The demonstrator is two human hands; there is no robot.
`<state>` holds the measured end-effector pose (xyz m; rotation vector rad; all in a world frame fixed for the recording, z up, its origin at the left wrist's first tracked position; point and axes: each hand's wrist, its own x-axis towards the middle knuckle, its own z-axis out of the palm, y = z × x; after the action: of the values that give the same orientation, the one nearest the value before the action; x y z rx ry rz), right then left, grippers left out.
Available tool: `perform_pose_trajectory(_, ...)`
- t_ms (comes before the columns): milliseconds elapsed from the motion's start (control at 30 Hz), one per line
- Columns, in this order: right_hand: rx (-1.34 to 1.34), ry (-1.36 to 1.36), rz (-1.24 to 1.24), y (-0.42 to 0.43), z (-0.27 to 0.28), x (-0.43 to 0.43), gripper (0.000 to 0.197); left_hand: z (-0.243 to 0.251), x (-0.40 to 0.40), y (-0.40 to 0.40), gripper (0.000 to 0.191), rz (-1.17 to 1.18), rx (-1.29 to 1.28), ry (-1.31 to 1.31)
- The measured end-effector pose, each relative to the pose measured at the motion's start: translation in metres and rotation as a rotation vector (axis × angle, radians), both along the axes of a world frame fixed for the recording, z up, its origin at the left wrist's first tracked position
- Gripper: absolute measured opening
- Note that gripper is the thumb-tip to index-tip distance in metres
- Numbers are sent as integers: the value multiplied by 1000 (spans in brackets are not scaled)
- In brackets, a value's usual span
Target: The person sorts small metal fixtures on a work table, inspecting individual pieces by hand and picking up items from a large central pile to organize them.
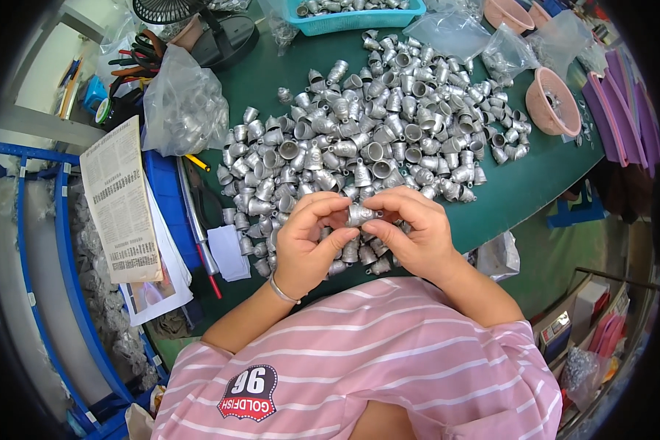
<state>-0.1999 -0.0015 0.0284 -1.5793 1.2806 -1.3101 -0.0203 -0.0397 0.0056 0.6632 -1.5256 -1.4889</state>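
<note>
Between the fingertips of both hands lies a small silver metal bell (361, 215) on its side, its loop end toward the right. My left hand (314, 236) pinches the open-mouthed end between thumb and fingers. My right hand (418, 228) grips the loop end the same way. Raised relief shows on the bell's surface. Below and beyond the hands spreads a large pile of similar metal bells (341, 148), some upright, others tipped with their hollow mouths showing.
A bag of bells (184, 110), a newspaper (121, 203) and folded white paper (229, 253) lie left. At the back stand a black fan (220, 38) and a turquoise basket (357, 23). Rightward are a pink basket (550, 104) and purple trays (619, 110) on the green table (489, 209).
</note>
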Motion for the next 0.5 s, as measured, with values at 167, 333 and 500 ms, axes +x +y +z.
perform_pose_trajectory(167, -40, -20, -19, 0, -2, 3, 21, -8, 1, 3, 35, -16, 115, 77)
perform_pose_trajectory(333, 10, -9, -6, 0, -1, 2, 19, -6, 0, 5, 34, -17, 236, 137)
perform_pose_trajectory(500, 7, 5, 13, -2, -2, 1, 20, -4, 0, 5, 33, -10, 284, 160)
